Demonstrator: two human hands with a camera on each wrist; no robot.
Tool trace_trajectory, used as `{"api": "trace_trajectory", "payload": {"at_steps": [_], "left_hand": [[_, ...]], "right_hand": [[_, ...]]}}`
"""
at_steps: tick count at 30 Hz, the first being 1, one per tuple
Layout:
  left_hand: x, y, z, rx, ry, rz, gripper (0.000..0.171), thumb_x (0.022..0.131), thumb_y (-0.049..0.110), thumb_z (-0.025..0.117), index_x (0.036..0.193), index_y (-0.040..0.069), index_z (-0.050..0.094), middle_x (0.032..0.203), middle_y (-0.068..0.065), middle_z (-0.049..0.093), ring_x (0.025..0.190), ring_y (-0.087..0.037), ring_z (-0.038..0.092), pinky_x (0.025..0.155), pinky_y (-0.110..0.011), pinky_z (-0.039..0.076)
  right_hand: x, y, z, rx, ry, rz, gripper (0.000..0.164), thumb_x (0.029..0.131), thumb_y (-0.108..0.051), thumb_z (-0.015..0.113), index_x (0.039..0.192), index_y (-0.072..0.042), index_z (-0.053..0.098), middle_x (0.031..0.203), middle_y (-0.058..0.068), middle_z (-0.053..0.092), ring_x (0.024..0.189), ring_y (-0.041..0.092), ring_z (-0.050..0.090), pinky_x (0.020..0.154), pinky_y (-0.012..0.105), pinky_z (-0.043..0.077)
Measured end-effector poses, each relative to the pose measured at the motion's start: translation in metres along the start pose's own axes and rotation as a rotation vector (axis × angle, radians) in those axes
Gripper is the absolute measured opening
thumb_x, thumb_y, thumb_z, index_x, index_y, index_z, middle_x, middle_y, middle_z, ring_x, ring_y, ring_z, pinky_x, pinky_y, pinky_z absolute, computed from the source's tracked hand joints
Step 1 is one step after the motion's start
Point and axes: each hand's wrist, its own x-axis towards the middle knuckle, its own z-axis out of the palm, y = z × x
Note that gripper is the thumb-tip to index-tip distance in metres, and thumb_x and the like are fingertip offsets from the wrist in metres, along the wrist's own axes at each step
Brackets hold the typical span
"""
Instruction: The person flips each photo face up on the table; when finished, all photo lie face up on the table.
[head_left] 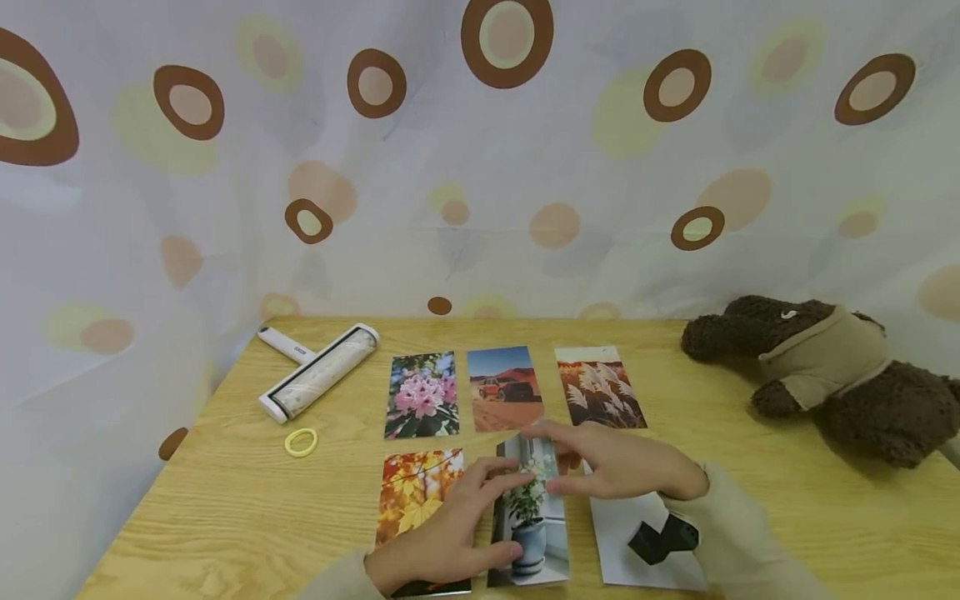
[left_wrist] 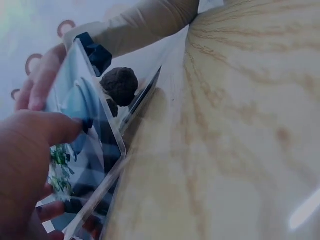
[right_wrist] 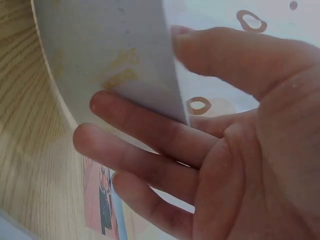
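Note:
A photo card of a potted plant [head_left: 528,529] lies between both hands in the front row. My left hand [head_left: 453,533] touches its picture side, thumb near the blue pot and fingers reaching over the leaves. At the card's upper right, my right hand [head_left: 618,462] pinches its edge. The right wrist view shows the card's pale back [right_wrist: 112,47] with yellow print, the thumb at its edge and other fingers against the back. A maple-leaf photo [head_left: 408,487] is partly under my left forearm and hand. Beside my right wrist lies a photo of a black angular object [head_left: 630,550].
Behind the hands lie a pink-flower photo [head_left: 422,396], a red car photo [head_left: 504,392] and a reed photo [head_left: 600,392]. A lint roller [head_left: 322,372] and a yellow ring [head_left: 301,442] are at left on the wooden table [head_left: 225,517]. A brown plush toy [head_left: 832,367] lies at right.

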Motion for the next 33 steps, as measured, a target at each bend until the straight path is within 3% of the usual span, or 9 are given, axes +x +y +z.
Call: {"api": "trace_trajectory", "payload": {"at_steps": [8, 13, 19, 27, 33], "left_hand": [[-0.001, 0.002, -0.001, 0.166, 0.021, -0.085, 0.048, 0.092, 0.03, 0.064, 0.137, 0.026, 0.048, 0.145, 0.001, 0.035, 0.125, -0.02, 0.037, 0.094, -0.047, 0.03], [-0.002, 0.002, 0.001, 0.295, 0.058, -0.08, 0.041, 0.092, 0.031, 0.065, 0.131, 0.024, 0.054, 0.141, 0.002, 0.042, 0.117, -0.017, 0.042, 0.091, -0.044, 0.028], [-0.001, -0.001, 0.0, 0.434, 0.094, -0.059, 0.039, 0.091, 0.034, 0.065, 0.127, 0.021, 0.057, 0.137, 0.002, 0.048, 0.122, -0.018, 0.044, 0.095, -0.047, 0.033], [-0.001, -0.001, -0.002, 0.45, 0.039, -0.112, 0.041, 0.092, 0.041, 0.061, 0.129, 0.023, 0.056, 0.14, 0.004, 0.046, 0.123, -0.017, 0.042, 0.098, -0.048, 0.032], [0.0, -0.002, -0.003, 0.44, 0.043, -0.134, 0.04, 0.092, 0.042, 0.061, 0.127, 0.023, 0.056, 0.14, 0.004, 0.047, 0.122, -0.018, 0.042, 0.096, -0.052, 0.031]], "right_hand": [[0.001, 0.013, -0.002, -0.033, -0.063, 0.1, 0.059, 0.092, -0.023, 0.066, 0.143, -0.005, 0.041, 0.083, -0.009, 0.061, 0.073, -0.001, 0.058, 0.064, 0.021, 0.049], [0.002, 0.02, 0.002, -0.031, -0.068, 0.14, 0.06, 0.09, -0.019, 0.069, 0.142, -0.006, 0.043, 0.074, -0.01, 0.058, 0.062, -0.001, 0.054, 0.058, 0.02, 0.046], [0.006, 0.026, 0.01, -0.054, -0.025, 0.16, 0.062, 0.086, -0.016, 0.072, 0.141, -0.005, 0.044, 0.067, -0.01, 0.053, 0.056, -0.002, 0.045, 0.055, 0.019, 0.041], [0.01, 0.032, 0.017, -0.059, -0.03, 0.206, 0.06, 0.085, -0.015, 0.073, 0.138, -0.008, 0.046, 0.062, -0.011, 0.051, 0.051, -0.001, 0.044, 0.054, 0.018, 0.04], [0.012, 0.035, 0.02, -0.068, -0.024, 0.224, 0.059, 0.086, -0.016, 0.073, 0.138, -0.012, 0.046, 0.059, -0.011, 0.051, 0.048, 0.0, 0.044, 0.053, 0.019, 0.04]]}}
